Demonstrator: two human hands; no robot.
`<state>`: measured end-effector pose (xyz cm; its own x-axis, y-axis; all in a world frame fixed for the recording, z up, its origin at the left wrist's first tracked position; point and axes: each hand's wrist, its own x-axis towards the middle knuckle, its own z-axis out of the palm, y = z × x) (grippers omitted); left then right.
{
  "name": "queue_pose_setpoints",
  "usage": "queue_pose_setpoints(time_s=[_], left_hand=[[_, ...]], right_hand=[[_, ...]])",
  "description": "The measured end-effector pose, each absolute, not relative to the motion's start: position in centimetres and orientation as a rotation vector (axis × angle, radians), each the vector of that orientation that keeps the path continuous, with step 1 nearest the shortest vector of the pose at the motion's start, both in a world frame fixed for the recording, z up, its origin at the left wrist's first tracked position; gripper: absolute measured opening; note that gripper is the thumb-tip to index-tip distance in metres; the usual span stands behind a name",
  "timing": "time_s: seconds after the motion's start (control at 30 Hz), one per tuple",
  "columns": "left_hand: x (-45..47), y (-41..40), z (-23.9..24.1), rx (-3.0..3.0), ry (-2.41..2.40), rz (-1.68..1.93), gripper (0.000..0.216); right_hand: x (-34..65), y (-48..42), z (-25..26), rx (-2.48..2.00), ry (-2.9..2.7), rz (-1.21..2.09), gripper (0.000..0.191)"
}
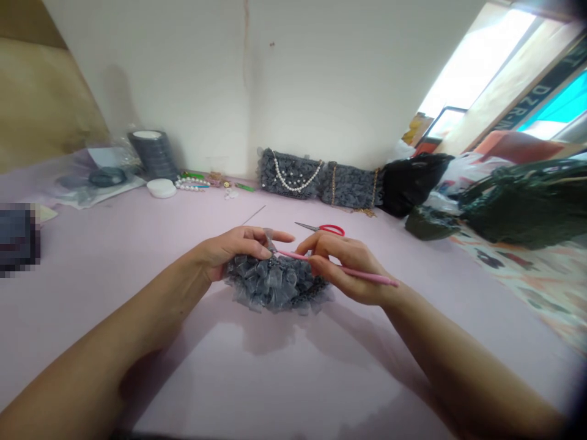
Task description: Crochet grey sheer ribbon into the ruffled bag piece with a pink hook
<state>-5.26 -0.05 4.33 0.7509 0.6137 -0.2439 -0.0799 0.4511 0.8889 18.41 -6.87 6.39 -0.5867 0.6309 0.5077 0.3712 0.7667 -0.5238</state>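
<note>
A ruffled grey ribbon piece (275, 286) rests on the pale pink surface (284, 379) in the middle. My left hand (233, 247) grips its upper left edge, fingers stretched over the top. My right hand (348, 267) holds a pink crochet hook (362, 275) like a pen, its tip meeting the grey piece near my left fingertips. A thin grey ribbon strand (254, 215) runs away from the piece toward the back.
Red-handled scissors (323, 228) lie just behind my hands. Two finished grey ruffled bags (293, 174) (351, 185) with pearl and gold chains stand by the wall. A ribbon spool (153, 153), white lid (161, 187), beads (192, 182) lie back left. Dark bags (518, 201) crowd the right.
</note>
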Motion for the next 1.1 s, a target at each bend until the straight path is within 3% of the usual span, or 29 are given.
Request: queue_pose_setpoints(time_s=[0.2, 0.33, 0.43, 0.67, 0.83, 1.1], left_hand=[[-4.1, -1.2, 4.0, 1.036, 0.532, 0.453, 0.050], [-2.4, -2.5, 3.1, 1.015, 0.541, 0.559, 0.032], [-1.7, -2.8, 2.7, 1.088, 0.588, 0.652, 0.031], [-1.5, -3.3, 3.0, 1.537, 0.861, 0.749, 0.037], [-1.7, -3.6, 3.6, 1.713, 0.916, 0.765, 0.042], [-4.4, -0.5, 4.1, 1.827, 0.905, 0.941, 0.045]], right_hand=[[16.7, -6.9, 4.5, -0.750, -1.915, 0.765, 0.030], [15.9, -6.7, 2.6, -0.767, -1.847, 0.404, 0.023], [16.1, -6.7, 2.9, -0.907, -1.907, 0.213, 0.022], [16.4, -8.0, 6.6, -1.373, -1.874, 0.568, 0.037], [16.4, -8.0, 7.0, -1.354, -1.695, 0.815, 0.033], [16.4, -7.3, 5.8, -1.191, -1.644, 0.812, 0.034]])
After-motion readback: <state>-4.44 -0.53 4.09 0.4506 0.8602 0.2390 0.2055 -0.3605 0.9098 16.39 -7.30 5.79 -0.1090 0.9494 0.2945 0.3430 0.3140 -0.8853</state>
